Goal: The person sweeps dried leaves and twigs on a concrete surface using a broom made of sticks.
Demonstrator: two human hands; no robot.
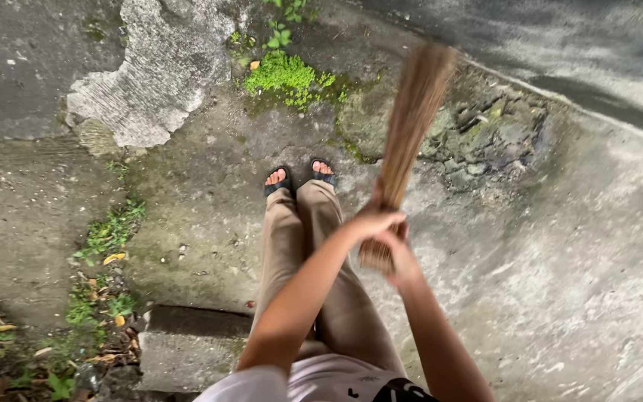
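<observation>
One head-worn camera gave the only view, so no second view shared any part of it. It looked steeply down along the wearer's front, with the shirt [314,381] at six o'clock and the feet [299,176] just above centre. The arms filled the near ground. The concrete [582,268] lay farther off, with moss [286,76] at twelve o'clock and weeds [102,246] at nine.

**An outdoor yard of worn concrete**

I see open ground outside a building: cracked, stained concrete paving [210,193], a patch of green moss [286,74], weeds and fallen leaves [102,286] along the left edge, and a concrete step [187,346] near the bottom. A stick broom [407,134] fits yard work.
</observation>
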